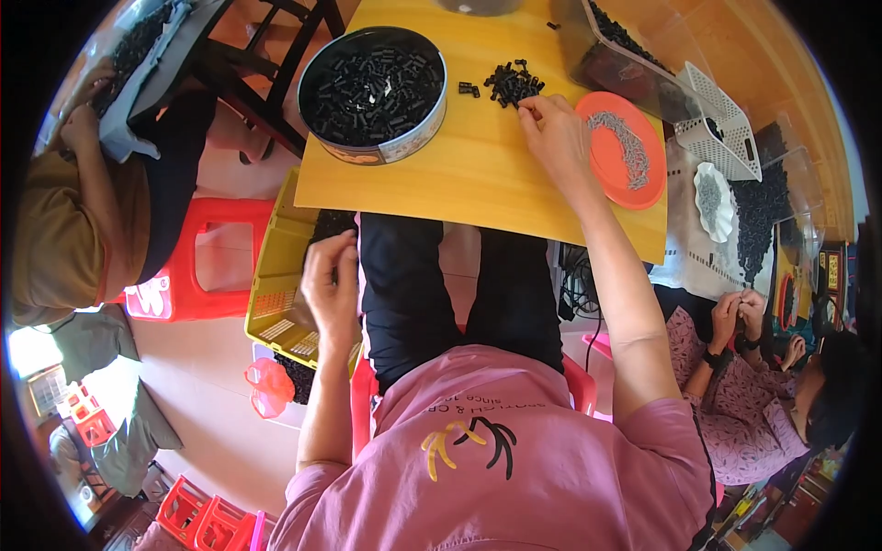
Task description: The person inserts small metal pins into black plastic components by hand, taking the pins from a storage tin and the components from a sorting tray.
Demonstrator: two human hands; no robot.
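Counted by kind
Wearer's hands (pixel 556 133) (pixel 331 283), two; round tin (pixel 395 150), one; tabletop heap of black pieces (pixel 514 84), one; orange plate (pixel 603 170), one; yellow crate (pixel 270 268), one; white basket (pixel 735 154), one.

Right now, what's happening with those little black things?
The person's right hand is at the edge of a small pile of black pieces on the yellow table, near an orange plate of silvery bits. The left hand is over the yellow basket; whether it holds anything is unclear. A round tin holds more black pieces.

Pink short-sleeved printed T-shirt (pixel 551 464), black trousers (pixel 409 298)
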